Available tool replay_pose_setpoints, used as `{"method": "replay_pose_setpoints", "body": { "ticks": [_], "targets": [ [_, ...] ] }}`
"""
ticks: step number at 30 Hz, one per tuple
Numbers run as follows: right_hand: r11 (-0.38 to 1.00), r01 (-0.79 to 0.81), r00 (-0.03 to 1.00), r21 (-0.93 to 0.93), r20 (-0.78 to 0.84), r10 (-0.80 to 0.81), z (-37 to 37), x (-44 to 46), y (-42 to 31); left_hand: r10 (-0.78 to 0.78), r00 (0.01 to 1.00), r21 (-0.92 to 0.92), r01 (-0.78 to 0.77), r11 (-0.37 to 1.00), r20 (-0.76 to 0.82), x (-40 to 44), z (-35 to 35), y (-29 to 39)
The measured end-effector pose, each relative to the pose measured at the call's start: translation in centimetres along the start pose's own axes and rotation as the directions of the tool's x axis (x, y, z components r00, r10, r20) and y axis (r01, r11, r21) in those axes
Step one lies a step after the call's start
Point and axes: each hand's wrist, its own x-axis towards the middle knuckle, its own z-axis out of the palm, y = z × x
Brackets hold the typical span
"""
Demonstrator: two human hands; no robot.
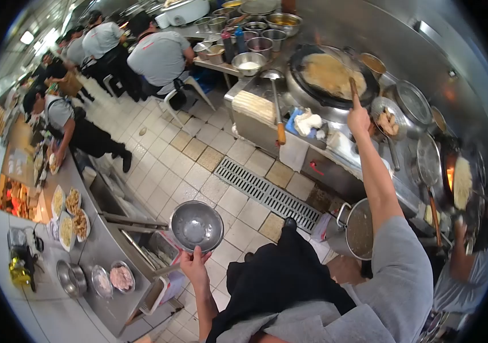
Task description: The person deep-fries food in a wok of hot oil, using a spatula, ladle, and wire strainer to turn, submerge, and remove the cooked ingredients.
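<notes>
My left hand [194, 264] grips the near rim of an empty metal bowl [196, 224], held over the tiled floor. At the upper right, my right hand [359, 120] is closed round the wooden handle [353, 88] of a utensil that reaches into a large wok [333, 74]. Yellowish, bubbling liquid fills much of the wok; the utensil's far end is partly lost in it. Just right of my right hand, a strainer [388, 117] holds browned pieces of food.
A ladle [279, 108] lies across the stove's left edge. A big pot [359, 228] stands beside my right arm. Plates of food [68, 228] and a bowl of pink meat [122, 276] sit on the left counter. A co-worker [460, 268] is at another wok, near a flame [450, 176].
</notes>
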Motion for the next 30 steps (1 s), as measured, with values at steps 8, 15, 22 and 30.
{"method": "replay_pose_setpoints", "body": {
  "ticks": [8, 15, 22, 30],
  "targets": [
    [0.993, 0.038, 0.995, -0.112, 0.099, -0.027, 8.1, 3.4, 2.2, -0.092, 0.993, -0.002, 0.092, 0.996, -0.074, -1.4, 0.0, -0.4],
    [0.953, 0.288, 0.942, 0.096, -0.206, -0.264, 7.2, -2.0, 2.8, -0.133, 0.985, -0.026, 0.131, 0.991, -0.107, -1.1, -1.3, -2.1],
    [0.929, 0.334, 0.941, 0.162, -0.117, -0.318, 10.2, -24.5, 4.8, -0.130, 0.968, -0.200, 0.087, 0.976, -0.213, -0.3, -3.6, -1.7],
    [0.892, 0.450, 0.586, 0.049, 0.737, -0.336, 25.2, -45.9, 31.7, -0.025, 0.852, -0.344, -0.184, 0.921, -0.523, 4.3, -16.2, 3.8]
  ]
}}
